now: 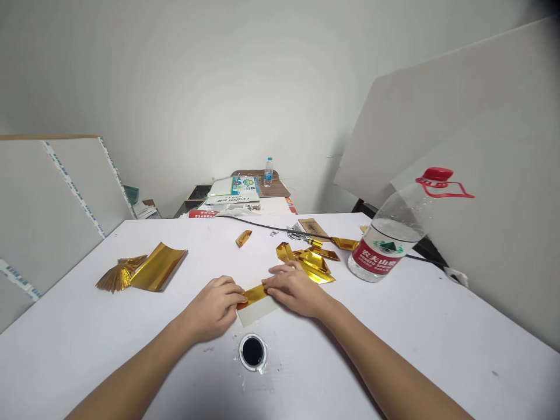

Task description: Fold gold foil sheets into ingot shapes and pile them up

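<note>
“农夫山” and "nongfu spring" read from the red label (376, 260) on the large bottle (392, 232) i watch remotely; lettering on a package (234, 189) far left beyond it escapes me. nearer and left of the bottle, my left hand (214, 309), fingers curled, grips one end of a gold-and-white paper strip (254, 296); my right hand (300, 291), fingers half bent, pinches the other on the table (437, 332).
</note>
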Available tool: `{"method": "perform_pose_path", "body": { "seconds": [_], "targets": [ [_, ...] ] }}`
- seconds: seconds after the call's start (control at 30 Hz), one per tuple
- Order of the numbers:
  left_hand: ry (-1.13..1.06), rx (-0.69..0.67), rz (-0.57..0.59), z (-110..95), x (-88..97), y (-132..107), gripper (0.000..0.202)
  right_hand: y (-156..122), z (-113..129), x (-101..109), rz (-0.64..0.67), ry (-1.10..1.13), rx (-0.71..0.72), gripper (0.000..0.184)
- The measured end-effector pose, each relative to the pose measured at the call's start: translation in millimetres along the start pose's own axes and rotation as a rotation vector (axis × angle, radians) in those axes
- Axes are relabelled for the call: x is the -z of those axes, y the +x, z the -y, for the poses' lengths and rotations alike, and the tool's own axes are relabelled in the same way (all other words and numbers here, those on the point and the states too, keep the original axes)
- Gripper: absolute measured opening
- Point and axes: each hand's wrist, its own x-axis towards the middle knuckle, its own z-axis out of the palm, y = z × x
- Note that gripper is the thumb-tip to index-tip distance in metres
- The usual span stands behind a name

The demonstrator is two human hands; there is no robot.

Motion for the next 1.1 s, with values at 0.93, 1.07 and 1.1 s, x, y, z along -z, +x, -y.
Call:
{"method": "perform_pose_path", "body": {
  "seconds": [0.93, 1.07, 1.1],
  "targets": [
    [0.085, 0.106, -0.028, -9, -14.5, 2, 0.018, 8, 19, -36, -0.075, -0.034, 0.2, 0.02],
    [0.093, 0.124, -0.052, -9, -17.8, 5, 0.012, 9, 21, -34, -0.086, -0.125, 0.213, 0.03],
    [0.103, 0.133, -0.048, -10, -18.6, 6, 0.013, 9, 22, -33, -0.082, -0.126, 0.208, 0.029]
  ]
}}
